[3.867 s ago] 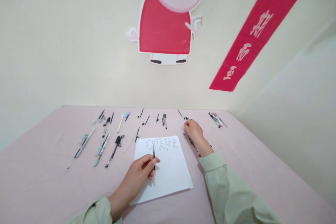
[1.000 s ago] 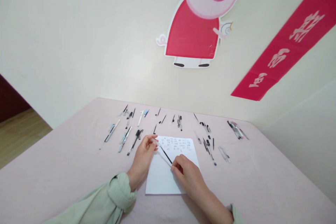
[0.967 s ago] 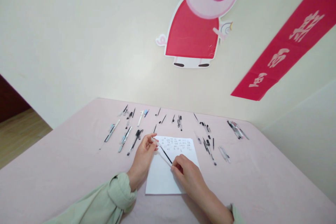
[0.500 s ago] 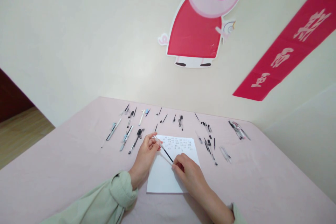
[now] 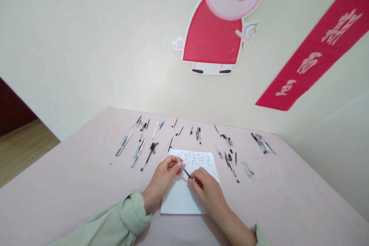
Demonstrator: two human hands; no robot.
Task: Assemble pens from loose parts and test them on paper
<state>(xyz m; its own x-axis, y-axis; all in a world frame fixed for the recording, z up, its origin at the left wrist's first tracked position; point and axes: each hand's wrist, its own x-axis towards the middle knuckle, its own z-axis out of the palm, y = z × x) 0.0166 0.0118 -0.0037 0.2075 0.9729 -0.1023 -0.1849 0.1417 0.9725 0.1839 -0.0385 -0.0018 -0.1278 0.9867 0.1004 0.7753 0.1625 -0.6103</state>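
Both my hands meet over a white sheet of paper (image 5: 180, 200) with handwriting near its far edge. My left hand (image 5: 164, 177) pinches the upper end of a thin black pen refill (image 5: 186, 172). My right hand (image 5: 206, 188) pinches its lower end. The refill slants between them, just above the paper. Both sleeves are pale green.
The paper lies on a pink table (image 5: 72, 184). Several pens and pen parts lie in rows beyond it: a group at the left (image 5: 138, 148), a group at the right (image 5: 230, 157), another at the far right (image 5: 261, 142). A cartoon pig cutout (image 5: 213, 34) and a red banner (image 5: 314, 54) hang on the wall.
My hands have come closer together along the refill, so less of it shows between them. Earlier still, my right hand was reaching among the pens on the right.
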